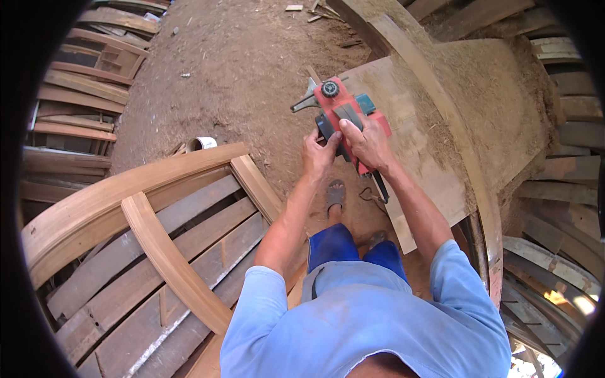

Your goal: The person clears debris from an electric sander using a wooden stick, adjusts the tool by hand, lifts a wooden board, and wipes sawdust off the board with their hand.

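A red electric hand planer [377, 123] with a black front knob and a teal block on its side is held up in front of me, near the edge of a sheet-covered bench. My right hand [367, 143] is wrapped around its dark rear handle. On the planer's left side, my left hand [320, 151] grips the black side part, fingers partly hidden behind it. A metal guide with a dark lever [304, 103] sticks out at the planer's front left. Its black cord end [380, 186] hangs below my right wrist.
To my left a wooden frame [176, 176] with curved-looking rails rests on stacked boards [201, 252]. A pale wood sheet [435, 183] and a long beam [463, 138] lie to the right, dusted with shavings. A white cup-like container [205, 143] stands beyond the frame. Planks line both sides.
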